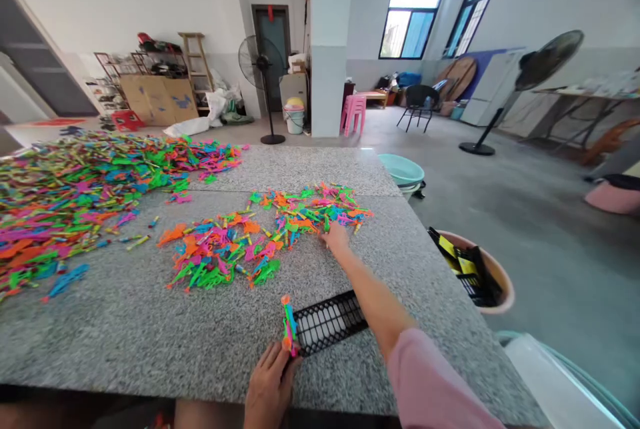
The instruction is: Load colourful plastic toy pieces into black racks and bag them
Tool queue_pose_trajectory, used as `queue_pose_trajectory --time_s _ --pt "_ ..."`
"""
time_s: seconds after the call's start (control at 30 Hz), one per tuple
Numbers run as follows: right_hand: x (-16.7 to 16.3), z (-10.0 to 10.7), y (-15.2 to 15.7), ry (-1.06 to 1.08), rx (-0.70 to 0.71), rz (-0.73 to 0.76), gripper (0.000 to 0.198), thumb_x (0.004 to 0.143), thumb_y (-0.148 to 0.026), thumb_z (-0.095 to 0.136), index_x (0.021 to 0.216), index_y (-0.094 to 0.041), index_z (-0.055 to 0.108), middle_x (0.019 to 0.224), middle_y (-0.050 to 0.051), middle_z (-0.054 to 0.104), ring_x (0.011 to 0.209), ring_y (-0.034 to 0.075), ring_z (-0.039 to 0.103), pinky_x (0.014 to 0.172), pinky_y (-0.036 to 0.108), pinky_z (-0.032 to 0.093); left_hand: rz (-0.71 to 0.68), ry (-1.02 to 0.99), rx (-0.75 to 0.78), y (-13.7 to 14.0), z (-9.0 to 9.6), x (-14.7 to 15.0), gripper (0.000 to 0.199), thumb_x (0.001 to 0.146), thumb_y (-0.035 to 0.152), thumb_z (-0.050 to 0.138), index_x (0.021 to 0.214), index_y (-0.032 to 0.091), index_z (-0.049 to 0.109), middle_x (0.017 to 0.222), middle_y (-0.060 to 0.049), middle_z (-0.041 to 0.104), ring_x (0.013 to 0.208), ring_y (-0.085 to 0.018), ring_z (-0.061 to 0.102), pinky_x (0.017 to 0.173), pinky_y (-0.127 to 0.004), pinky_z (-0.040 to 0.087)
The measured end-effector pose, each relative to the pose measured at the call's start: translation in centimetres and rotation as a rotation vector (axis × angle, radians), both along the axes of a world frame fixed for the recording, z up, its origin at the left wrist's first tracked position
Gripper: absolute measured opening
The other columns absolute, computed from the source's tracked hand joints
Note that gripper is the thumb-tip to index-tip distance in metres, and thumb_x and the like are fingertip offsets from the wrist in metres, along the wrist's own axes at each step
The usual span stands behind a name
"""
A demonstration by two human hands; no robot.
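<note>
My left hand (271,374) is by the table's near edge, its thumb and fingers closed on the lower end of a few small plastic toys (289,325) in orange, green, blue and pink. These toys stand in a row against the left end of a black mesh tray (325,323), which lies on the granite table. Stretched forward, my right hand (336,237) is at the near right side of a loose pile of the same bright toys (303,212). Its fingers are curled beside a green piece; what they grip is partly hidden. My right forearm covers the tray's right end.
A larger heap of toys (90,195) covers the table's left side; a second small pile (215,255) lies nearer me. Beyond the table's right edge are a turquoise basin (403,167) and a pink tub (506,289) holding black trays. Two standing fans (262,63) are farther off.
</note>
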State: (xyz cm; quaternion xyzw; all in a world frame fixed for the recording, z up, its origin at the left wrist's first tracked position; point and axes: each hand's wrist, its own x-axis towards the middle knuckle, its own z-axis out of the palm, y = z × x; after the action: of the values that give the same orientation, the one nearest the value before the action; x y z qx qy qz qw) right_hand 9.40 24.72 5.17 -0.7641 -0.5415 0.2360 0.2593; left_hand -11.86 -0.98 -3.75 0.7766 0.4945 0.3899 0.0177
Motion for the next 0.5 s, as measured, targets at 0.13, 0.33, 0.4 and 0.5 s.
queue_pose_trajectory --time_s 0.13,0.33,0.4,0.5 --pt "1.7 -1.4 -3.7 0.103 -0.048 0.047 0.011 0.08 -0.021 0.067 0.079 -0.016 0.056 0.067 0.003 0.066 0.068 0.018 0.068 0.067 0.026 0.051 0.015 -0.075 -0.046 -0.8 1.1 0.1 0.021 0.097 0.038 0.053 0.104 0.021 0.062 0.088 -0.005 0.069 0.08 -0.021 0.07 0.07 -0.031 0.06" --pt "2.4 -4.5 -16.6 0.66 -0.026 0.287 0.023 0.077 -0.036 0.066 0.085 -0.021 0.05 0.066 -0.003 0.062 0.046 0.012 0.055 0.045 0.023 0.046 0.014 -0.101 0.024 -0.7 6.6 -1.3 0.046 0.085 0.033 0.067 0.125 0.017 0.051 0.118 -0.014 0.058 0.113 -0.03 0.057 0.096 -0.048 0.05" --pt "0.8 -5.0 -19.7 0.755 -0.039 0.296 0.026 0.076 -0.041 0.068 0.084 -0.02 0.053 0.067 -0.001 0.063 0.052 0.014 0.059 0.05 0.026 0.051 -0.158 0.02 -0.007 0.5 8.4 -1.8 0.045 0.087 0.029 0.064 0.129 0.02 0.051 0.135 -0.015 0.052 0.128 -0.033 0.048 0.106 -0.053 0.042" --pt "-1.8 -5.4 -22.3 0.846 -0.056 0.319 0.027 0.074 -0.041 0.07 0.083 -0.018 0.06 0.071 0.003 0.066 0.063 0.017 0.065 0.062 0.03 0.057 -0.314 0.094 -0.074 2.2 10.0 -2.1 0.041 0.089 0.025 0.062 0.129 0.022 0.052 0.141 -0.014 0.05 0.135 -0.032 0.042 0.111 -0.052 0.038"
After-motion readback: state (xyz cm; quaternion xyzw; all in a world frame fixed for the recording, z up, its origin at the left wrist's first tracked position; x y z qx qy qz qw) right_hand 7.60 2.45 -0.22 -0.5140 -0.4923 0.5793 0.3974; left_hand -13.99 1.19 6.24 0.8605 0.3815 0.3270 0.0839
